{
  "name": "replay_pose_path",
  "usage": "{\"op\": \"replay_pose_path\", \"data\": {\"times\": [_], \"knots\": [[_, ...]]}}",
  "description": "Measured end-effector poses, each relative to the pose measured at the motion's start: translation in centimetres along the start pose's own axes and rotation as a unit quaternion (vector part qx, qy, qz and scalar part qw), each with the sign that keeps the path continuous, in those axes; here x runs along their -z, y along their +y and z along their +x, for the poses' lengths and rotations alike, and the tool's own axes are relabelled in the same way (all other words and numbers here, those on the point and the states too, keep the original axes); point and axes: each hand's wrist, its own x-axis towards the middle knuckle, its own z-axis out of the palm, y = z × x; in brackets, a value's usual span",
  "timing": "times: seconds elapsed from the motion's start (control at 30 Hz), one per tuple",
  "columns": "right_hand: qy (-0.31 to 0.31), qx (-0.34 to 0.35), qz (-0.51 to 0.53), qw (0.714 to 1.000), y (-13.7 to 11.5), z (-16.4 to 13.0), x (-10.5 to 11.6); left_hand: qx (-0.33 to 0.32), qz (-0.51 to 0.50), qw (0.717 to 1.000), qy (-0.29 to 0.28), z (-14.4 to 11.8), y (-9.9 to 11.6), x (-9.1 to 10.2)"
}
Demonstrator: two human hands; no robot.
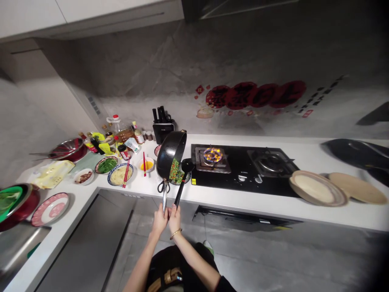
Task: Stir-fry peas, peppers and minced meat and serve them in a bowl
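My left hand point(160, 219) is wrapped round the metal handle of a black wok point(169, 154), which is tipped steeply on its side above the counter. Close beside it, my right hand point(174, 217) grips the long dark handle of a black ladle point(187, 165), whose head is at the wok's lower rim. Diced green and orange vegetables point(176, 172) lie at that rim, over a plate point(186, 178) that is mostly hidden. Scissors point(163, 187) show behind the wok handle.
A lit burner point(213, 154) flames on the black hob point(240, 187), right of the wok. Left stand an egg bowl point(151, 166) with red chopsticks, a noodle bowl point(113, 177), a plate of greens point(107, 165) and several bottles. A knife block point(164, 132) is behind; a beige pan point(306, 198) sits right.
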Motion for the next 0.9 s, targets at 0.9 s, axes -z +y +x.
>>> {"op": "replay_pose_path", "data": {"times": [0.9], "knots": [[-0.067,0.226,-0.691,0.684,-17.5,9.7,14.1,-0.019,0.155,0.988,0.021,1.9,-1.9,-0.6]]}}
